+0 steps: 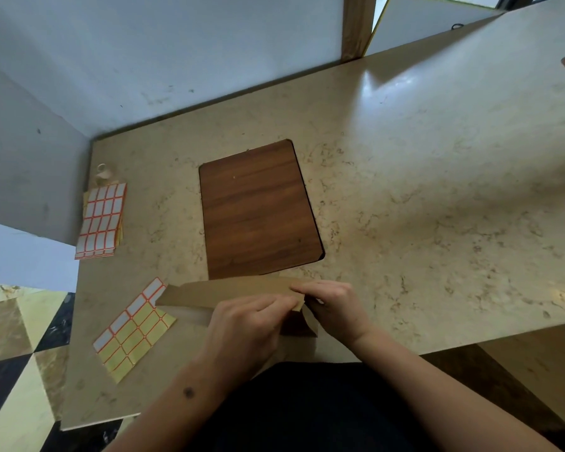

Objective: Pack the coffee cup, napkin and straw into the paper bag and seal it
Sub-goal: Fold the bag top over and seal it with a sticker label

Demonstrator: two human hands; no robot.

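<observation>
Pinching the folded top edge of the brown paper bag (209, 293) at the near worktop (405, 190) edge, left hand (245, 324) and right hand (335, 305) fingers curled on its right end.

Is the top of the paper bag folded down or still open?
Folded down. The paper bag shows a flat creased flap along its top, and the left hand and right hand pinch it at one end.

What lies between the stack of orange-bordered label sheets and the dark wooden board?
Only bare marble tabletop between the label stack and wooden board, in the head view.
</observation>
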